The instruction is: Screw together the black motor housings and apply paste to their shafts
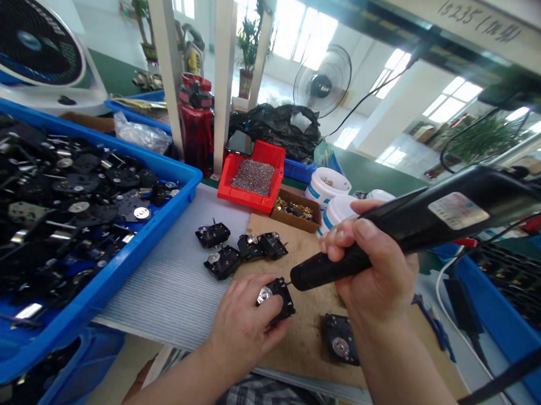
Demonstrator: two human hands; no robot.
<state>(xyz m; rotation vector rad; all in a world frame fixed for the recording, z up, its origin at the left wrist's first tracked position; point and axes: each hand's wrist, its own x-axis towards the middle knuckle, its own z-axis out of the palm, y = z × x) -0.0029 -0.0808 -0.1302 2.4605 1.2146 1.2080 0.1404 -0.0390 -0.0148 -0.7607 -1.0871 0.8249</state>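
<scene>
Left hand (244, 313) around black unit (284, 299), red bin (241, 199) of metal bits (253, 178) beyond.

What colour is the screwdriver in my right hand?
The screwdriver is mostly black; head view shows it.

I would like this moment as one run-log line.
left hand: holds black unit | right hand: holds black power screwdriver, bit at unit's edge | nearby: red bin

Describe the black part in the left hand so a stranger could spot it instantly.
Start at the big blue tray on the picture's left, then go right, past the ribbed mat, to the brown board. There, the left hand holds a black part with a shiny metal disc. Unlike the lookalikes nearby, this one is held, with the power tool pointing at it.
</scene>
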